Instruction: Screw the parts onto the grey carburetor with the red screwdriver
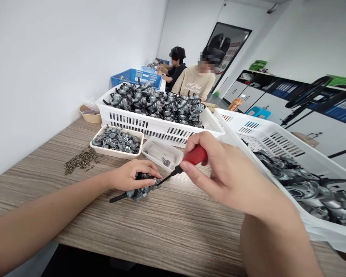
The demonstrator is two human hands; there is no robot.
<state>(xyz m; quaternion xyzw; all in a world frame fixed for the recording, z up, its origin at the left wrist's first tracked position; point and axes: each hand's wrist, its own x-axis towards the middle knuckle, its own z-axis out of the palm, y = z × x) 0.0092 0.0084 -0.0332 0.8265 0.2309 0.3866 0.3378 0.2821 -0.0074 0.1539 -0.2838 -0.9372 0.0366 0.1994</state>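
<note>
My left hand (134, 175) is wrapped over a grey metal carburetor (140, 195), which lies on the wooden table with a black stub pointing left. In my right hand (225, 173) is a screwdriver (195, 155) with a red handle, gripped between thumb and fingers. Its dark shaft slants down left, and the tip meets the carburetor's right end, close to my left fingertips. Whether a screw sits under the tip is too small to tell. Behind my left hand are a cream tray (117, 154) of small metal parts and a clear plastic tray (152, 148) with a few pieces.
Loose brass-coloured screws (82, 159) lie in a pile at the left. A white basket (161, 129) full of carburetors stands behind the trays. Another white crate (265, 181) holds more on the right. Beyond sit two people (194, 82), near a blue crate (137, 77).
</note>
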